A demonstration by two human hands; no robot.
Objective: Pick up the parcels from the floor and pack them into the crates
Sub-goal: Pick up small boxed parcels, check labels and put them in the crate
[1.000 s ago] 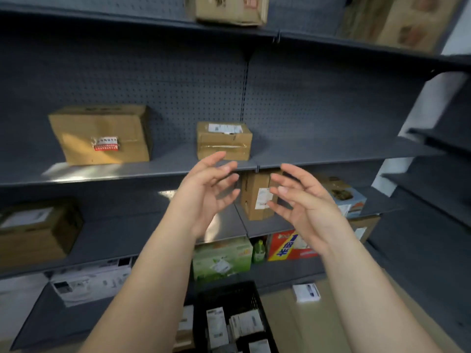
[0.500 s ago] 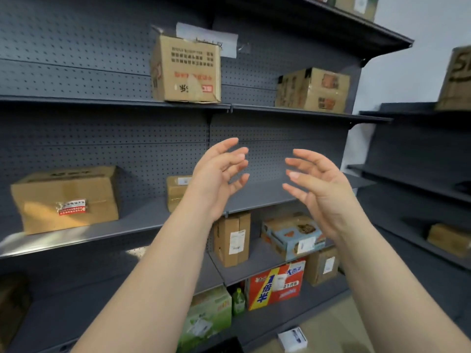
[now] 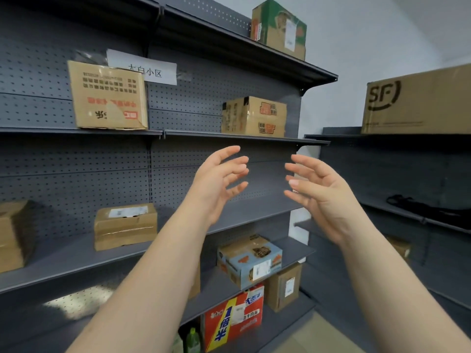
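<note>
My left hand (image 3: 219,180) and my right hand (image 3: 317,189) are raised in front of me at chest height, palms facing each other, fingers spread and curled, with nothing in them. They hover in front of the grey shelving (image 3: 229,220), apart from every box. No crate and no parcel on the floor is in view; only a strip of floor (image 3: 318,335) shows at the bottom right.
Cardboard boxes stand on the grey pegboard shelves: one (image 3: 108,96) upper left, one (image 3: 253,117) upper middle, a taped one (image 3: 125,225) on the middle shelf, a blue-and-brown one (image 3: 251,261) lower down. A large box (image 3: 418,100) tops the right-hand rack.
The view has swung upward and to the right; the black crate and the white parcel on the floor have dropped out of sight. Both hands stay raised and empty.
</note>
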